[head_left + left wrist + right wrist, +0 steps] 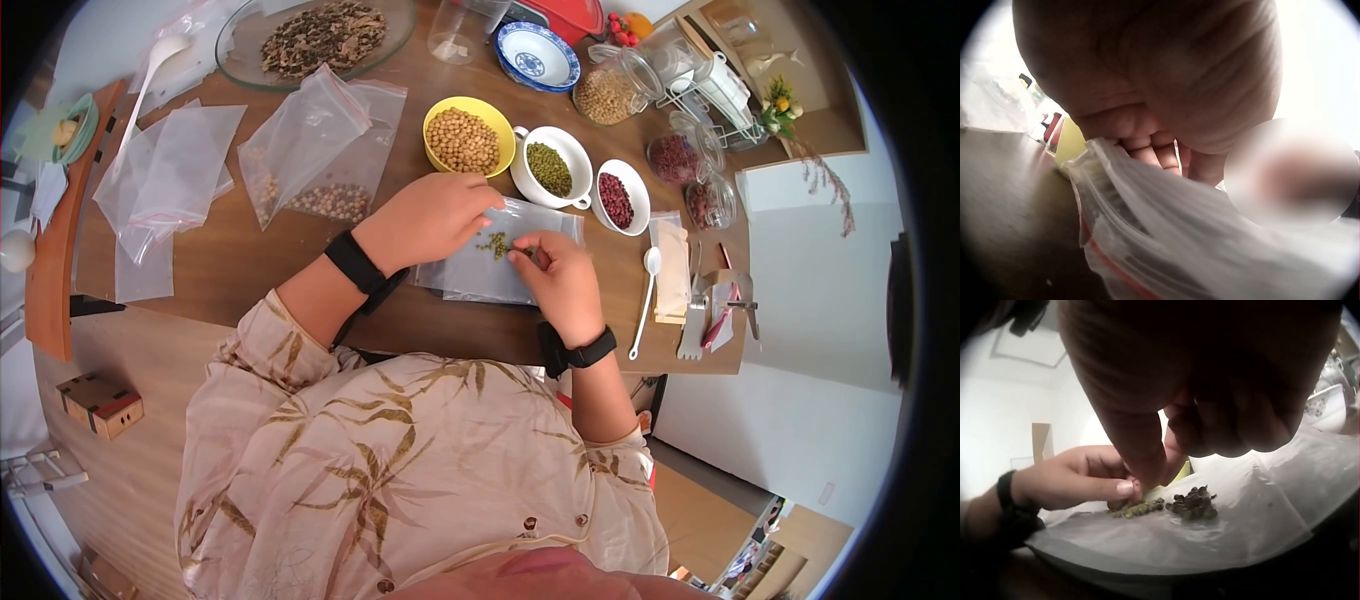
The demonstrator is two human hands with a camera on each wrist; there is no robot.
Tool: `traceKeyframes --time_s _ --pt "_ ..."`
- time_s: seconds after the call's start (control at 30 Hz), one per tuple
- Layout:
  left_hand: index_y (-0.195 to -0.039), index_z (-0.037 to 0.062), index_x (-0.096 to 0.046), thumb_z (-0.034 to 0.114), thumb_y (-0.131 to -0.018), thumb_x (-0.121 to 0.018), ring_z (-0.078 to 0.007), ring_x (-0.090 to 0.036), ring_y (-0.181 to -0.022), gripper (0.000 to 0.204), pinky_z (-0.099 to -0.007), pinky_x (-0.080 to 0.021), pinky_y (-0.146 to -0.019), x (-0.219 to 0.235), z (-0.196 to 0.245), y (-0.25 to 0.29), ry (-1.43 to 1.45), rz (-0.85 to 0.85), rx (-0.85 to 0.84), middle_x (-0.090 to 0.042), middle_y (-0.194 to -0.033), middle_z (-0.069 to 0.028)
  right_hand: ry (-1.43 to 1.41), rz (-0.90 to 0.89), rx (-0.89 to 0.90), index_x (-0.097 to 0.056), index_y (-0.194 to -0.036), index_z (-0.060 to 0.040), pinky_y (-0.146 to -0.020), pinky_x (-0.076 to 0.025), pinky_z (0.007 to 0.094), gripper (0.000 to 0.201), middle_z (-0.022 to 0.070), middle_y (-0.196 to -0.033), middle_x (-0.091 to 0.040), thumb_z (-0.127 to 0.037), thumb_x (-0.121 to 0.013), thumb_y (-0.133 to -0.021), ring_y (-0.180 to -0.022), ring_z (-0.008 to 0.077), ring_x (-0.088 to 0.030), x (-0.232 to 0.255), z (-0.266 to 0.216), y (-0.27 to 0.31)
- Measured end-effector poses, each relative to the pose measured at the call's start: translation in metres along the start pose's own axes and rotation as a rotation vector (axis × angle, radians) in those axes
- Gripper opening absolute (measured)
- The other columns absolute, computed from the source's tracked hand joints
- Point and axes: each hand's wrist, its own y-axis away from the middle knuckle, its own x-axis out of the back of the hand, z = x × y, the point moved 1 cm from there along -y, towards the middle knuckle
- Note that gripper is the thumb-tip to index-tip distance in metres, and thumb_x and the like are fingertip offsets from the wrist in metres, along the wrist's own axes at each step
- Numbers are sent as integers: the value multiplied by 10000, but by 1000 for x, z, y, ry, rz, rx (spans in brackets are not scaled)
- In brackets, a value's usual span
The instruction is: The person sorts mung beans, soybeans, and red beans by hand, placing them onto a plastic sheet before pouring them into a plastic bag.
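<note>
Small green beans [495, 244] lie on a clear flat plastic bag [470, 280]; the right wrist view shows a lighter heap [1141, 509] beside a darker one [1193, 505]. My left hand [430, 215] reaches over the bag from the left, fingers loosely bent, thumb [1100, 487] near the lighter heap. From the right, my right hand [565, 285] hangs over the beans with curled fingers, thumb and forefinger close together beside the left fingertips. Whether either hand pinches a bean is hidden. In the left wrist view the bag's raised edge [1141, 212] covers part of the left fingers.
Beyond the bag stand a yellow bowl of tan beans [464, 138], a white bowl of green beans [549, 168] and a white dish of red beans [616, 198]. Plastic bags [320, 150] lie left; a white spoon [648, 290] and tools lie right. Jars stand behind.
</note>
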Motion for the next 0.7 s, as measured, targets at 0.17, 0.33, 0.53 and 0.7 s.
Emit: traceKeyframes --time_s 0.17,0.33,0.53,0.7 --pt "-1171 33 -749 121 -996 -734 -387 -724 -1035 196 -507 -578 -900 1 2 -1 -5 4 0 -726 -1085 -147 -66 -23 -80 -762 -1060 -50 -634 -474 362 134 34 -801 -630 -166 -795 -1002 -721 150 -611 -1 2 -1" --pt "-1218 40 -731 113 -1007 -730 -381 -710 -1038 224 -492 -567 -890 0 0 0 -12 -18 -4 -711 -1090 -139 -1118 -192 -351 -702 -1155 -39 -713 -525 341 159 43 -923 -700 -161 -688 -1054 -824 169 -665 28 18 -5" --pt "-1157 20 -756 115 -992 -739 -385 -728 -1028 192 -506 -581 -900 2 4 -2 -1 -22 32 -732 -1086 -149 -674 -49 -225 -729 -1190 -25 -757 -507 293 163 0 -950 -685 -75 -731 -1035 -815 146 -605 26 25 -1" --pt "-1161 23 -759 118 -995 -737 -385 -729 -1036 192 -504 -582 -905 0 2 -2 2 -17 19 -734 -1094 -148 59 57 50 -822 -1132 -53 -661 -505 405 183 134 -842 -624 -91 -807 -953 -709 271 -607 13 10 -2"
